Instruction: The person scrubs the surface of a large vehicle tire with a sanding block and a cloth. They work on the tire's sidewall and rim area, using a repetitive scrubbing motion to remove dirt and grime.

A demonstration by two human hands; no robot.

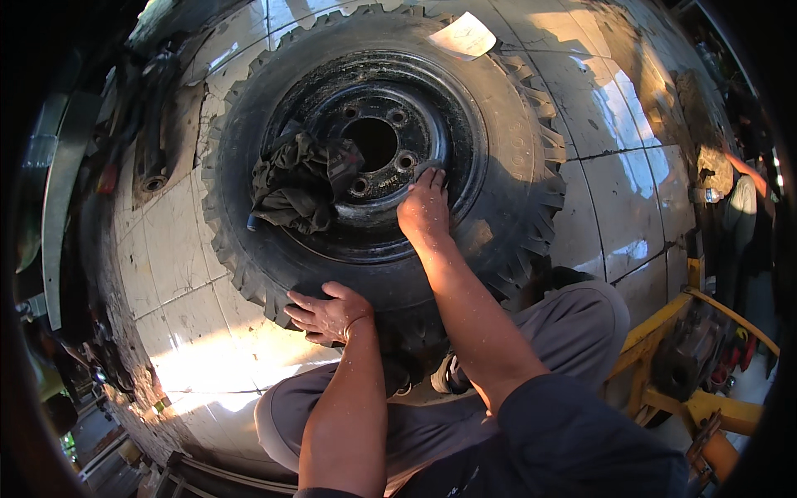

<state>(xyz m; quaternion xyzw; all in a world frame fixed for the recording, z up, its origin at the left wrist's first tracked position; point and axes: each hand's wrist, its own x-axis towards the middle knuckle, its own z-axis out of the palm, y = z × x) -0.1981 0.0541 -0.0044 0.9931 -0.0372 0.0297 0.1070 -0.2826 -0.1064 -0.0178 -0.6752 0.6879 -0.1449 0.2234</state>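
Observation:
A large black tyre (519, 153) with chunky tread lies flat on the floor before me, its black steel wheel rim (461, 124) facing up. My right hand (425, 207) reaches onto the rim, right of the centre hole. Its fingers press a small grey piece (430, 168) against the metal; what it is made of I cannot tell. Fingers spread, my left hand (332, 314) rests on the near sidewall and holds nothing. A crumpled dark cloth (303, 183) lies over the rim's left side, covering part of it.
A sheet of paper (463, 36) lies on the tyre's far edge. Pale tiles (623, 207) surround the wheel. On the right stands a yellow metal frame (647, 332). Metal parts (154, 178) lie at the left, near a long metal strip (62, 216). My bent knees flank the near side.

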